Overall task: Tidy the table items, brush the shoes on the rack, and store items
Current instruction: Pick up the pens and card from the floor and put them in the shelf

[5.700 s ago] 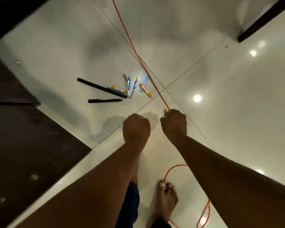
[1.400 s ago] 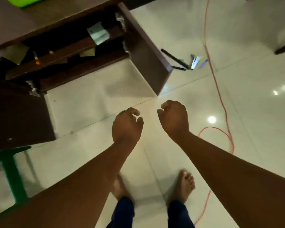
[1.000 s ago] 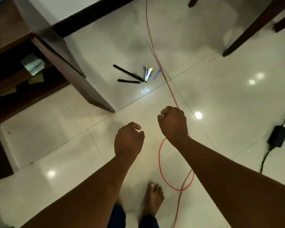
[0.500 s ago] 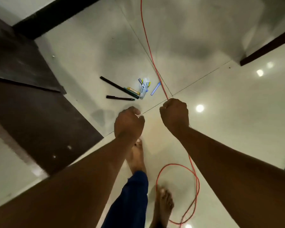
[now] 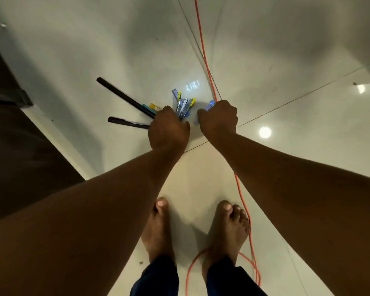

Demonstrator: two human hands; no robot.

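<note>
Several small items lie in a pile on the pale tiled floor: a long black pen (image 5: 124, 97), a shorter black marker (image 5: 126, 122), a silver clip-like tool with yellow ends (image 5: 185, 106), a teal and a yellow-orange marker (image 5: 153, 106), and a blue piece (image 5: 209, 105). My left hand (image 5: 169, 129) hangs curled in a fist in front of the near ends of the pens. My right hand (image 5: 219, 118), also curled, covers part of the blue piece. Neither hand shows anything held; the fingers are hidden behind the backs of the hands.
An orange cable (image 5: 203, 45) runs across the floor just right of the pile, passes under my right arm and loops by my bare feet (image 5: 226, 227). Dark wooden furniture (image 5: 19, 146) fills the left edge. Ceiling lights reflect on the tiles (image 5: 264, 132).
I have stepped closer to the pile; both feet now stand side by side. Both fists now overlap the items, whereas before they hung short of them.
</note>
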